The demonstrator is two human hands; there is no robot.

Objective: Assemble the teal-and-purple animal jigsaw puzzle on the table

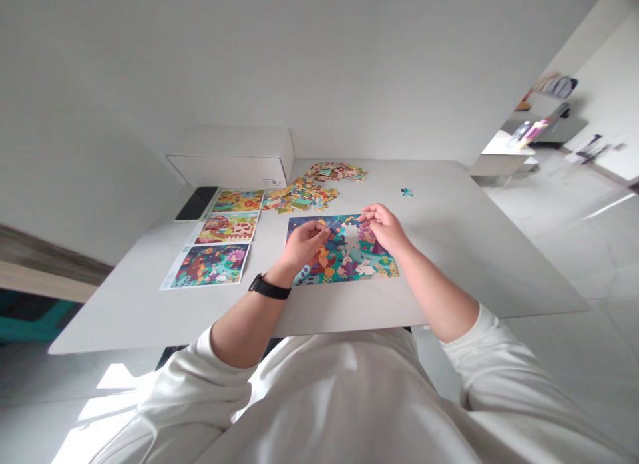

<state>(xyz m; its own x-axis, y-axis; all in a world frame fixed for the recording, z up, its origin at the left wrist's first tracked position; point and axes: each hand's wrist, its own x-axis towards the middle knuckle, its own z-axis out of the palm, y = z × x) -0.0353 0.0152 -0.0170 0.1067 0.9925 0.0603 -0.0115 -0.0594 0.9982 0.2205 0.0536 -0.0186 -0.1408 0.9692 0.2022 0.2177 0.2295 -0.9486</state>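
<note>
A colourful jigsaw puzzle (344, 269) with rabbits and plants lies flat on the table, almost fully joined. A pale gap shows in its upper middle, between my two hands. My left hand (304, 243) is over the puzzle's left part, thumb and forefinger pinched together. Whatever may be between those fingertips is too small to make out. At the upper right edge of the puzzle is my right hand (387, 230), its fingers loosely bent and somewhat apart, with nothing visible in them. One loose teal puzzle piece (407, 192) lies apart at the back right.
Heaps of loose pieces, one yellowish (302, 196) and one reddish (337, 172), lie behind the puzzle. On the left are a picture sheet (212, 264) showing several scenes and a dark phone (197, 204). A white box (227, 170) stands at the back of the grey table (474, 264).
</note>
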